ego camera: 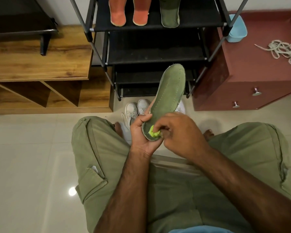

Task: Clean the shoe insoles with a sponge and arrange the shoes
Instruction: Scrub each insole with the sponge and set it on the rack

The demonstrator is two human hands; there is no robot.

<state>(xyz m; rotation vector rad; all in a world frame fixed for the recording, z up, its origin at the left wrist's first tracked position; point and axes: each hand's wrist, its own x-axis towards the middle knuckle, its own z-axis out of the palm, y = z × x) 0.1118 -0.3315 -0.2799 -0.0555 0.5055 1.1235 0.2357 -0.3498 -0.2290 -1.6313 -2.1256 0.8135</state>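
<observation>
My left hand (140, 132) grips the heel end of a green insole (169, 96), which points up and away toward the rack. A yellow-green sponge (154, 133) is pressed onto the insole's heel by my right hand (183, 133), whose fingers are closed on it. Two orange insoles (118, 13) (140, 13) and another green insole (170, 14) lie on the top shelf of the black shoe rack (156, 26). White shoes (133, 111) stand on the floor in front of the rack, partly hidden behind my hands.
A wooden shelf unit (40, 64) stands at the left, a maroon drawer cabinet (252, 78) at the right with a blue container (237, 29) and a coil of white laces (284, 51) on top. My knees in green trousers frame the tiled floor.
</observation>
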